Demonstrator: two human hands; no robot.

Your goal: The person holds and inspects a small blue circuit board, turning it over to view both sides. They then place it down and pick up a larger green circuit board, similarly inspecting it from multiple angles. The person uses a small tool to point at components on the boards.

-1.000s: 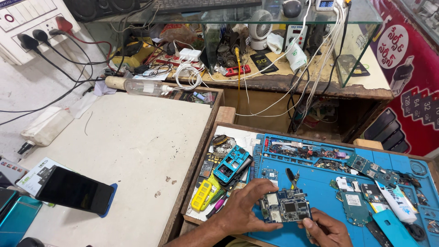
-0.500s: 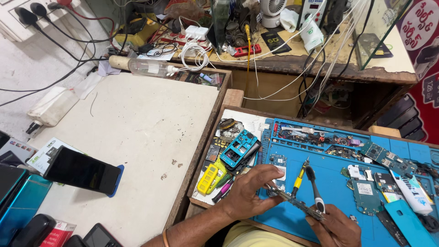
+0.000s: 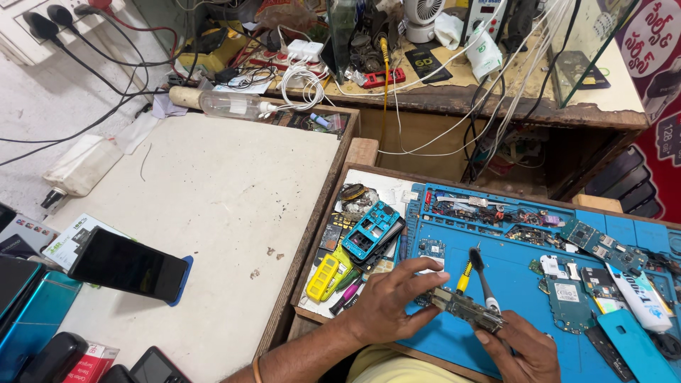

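Note:
My left hand (image 3: 391, 305) grips one end of a small green circuit board (image 3: 464, 309), held edge-on over the blue work mat (image 3: 521, 280). My right hand (image 3: 521, 347) holds the board's other end from below. Two tools, a yellow-handled screwdriver (image 3: 463, 276) and a black-handled one (image 3: 481, 273), lie on the mat just behind the board, tips near my fingers.
More boards and small parts (image 3: 603, 248) crowd the mat's right side. A blue phone frame (image 3: 369, 230) and a yellow casing (image 3: 326, 276) lie in the tray to the left. A black phone (image 3: 128, 264) rests on the white table (image 3: 220, 184). Cables hang over the wooden shelf (image 3: 496, 99).
The board has turned from flat, face up, to edge-on between both hands. The camera has tilted and moved closer, so the bench appears shifted.

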